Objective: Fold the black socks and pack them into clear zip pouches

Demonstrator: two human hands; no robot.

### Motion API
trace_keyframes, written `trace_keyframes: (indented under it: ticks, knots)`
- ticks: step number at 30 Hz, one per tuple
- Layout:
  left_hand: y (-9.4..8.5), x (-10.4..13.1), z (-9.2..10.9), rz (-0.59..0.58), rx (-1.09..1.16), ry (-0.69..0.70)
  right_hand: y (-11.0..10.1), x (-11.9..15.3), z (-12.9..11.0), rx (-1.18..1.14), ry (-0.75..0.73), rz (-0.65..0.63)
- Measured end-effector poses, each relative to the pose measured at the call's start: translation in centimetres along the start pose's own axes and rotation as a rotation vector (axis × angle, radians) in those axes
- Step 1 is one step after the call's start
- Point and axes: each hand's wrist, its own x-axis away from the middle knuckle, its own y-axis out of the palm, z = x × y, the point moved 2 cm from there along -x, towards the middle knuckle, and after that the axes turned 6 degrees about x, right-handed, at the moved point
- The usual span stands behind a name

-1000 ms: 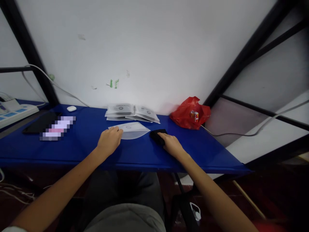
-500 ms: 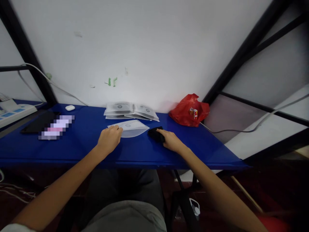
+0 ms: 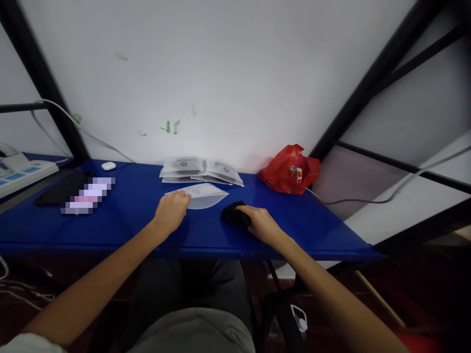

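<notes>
Two hands were at work, one to each side of the desk's (image 3: 206,235) middle. The left hand (image 3: 171,211) pinched the left end of one loose pouch (image 3: 206,195), which lay on the desk with its clear part toward the person. The right hand (image 3: 262,223) gripped one black bundle (image 3: 235,214), thumb over the top; how its other fingers closed could not be told. The bundle sat low on the desk, just right of the pouch and apart from it.

Behind the loose pouch, against the wall (image 3: 235,88), lay two piles (image 3: 184,166) of similar pouches, side by side; how many each held could not be told. One red bag (image 3: 289,169) stood to their right, a small wrapper (image 3: 295,174) showing in it. Far left were one white case (image 3: 108,165), one black tablet (image 3: 55,190) and one power strip (image 3: 27,175).

Compared with the earlier frames, the bundle had shifted slightly left and toward the desk's front edge, the right hand with it. The left hand had moved a little rightward along the pouch. The piles and red bag had stayed put.
</notes>
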Motion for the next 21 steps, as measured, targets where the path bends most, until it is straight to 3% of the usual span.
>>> trace_keyframes:
  ticks: [5,8,15,21]
  knots:
    - [0.2,0.1,0.4,-0.036,0.001,0.008,-1.5,0.7,-3.0,-0.178,-0.125,0.365]
    - [0.1,0.2,0.8,-0.027,0.02,0.02,-1.1,0.3,-4.8,-0.208,-0.229,0.483]
    - [-0.8,0.1,1.1,0.015,0.141,0.025,1.3,-1.1,-5.5,-0.041,-0.308,0.507]
    - [-0.5,-0.1,1.7,0.02,0.249,0.12,2.7,-2.1,-4.9,-0.098,-0.141,0.408]
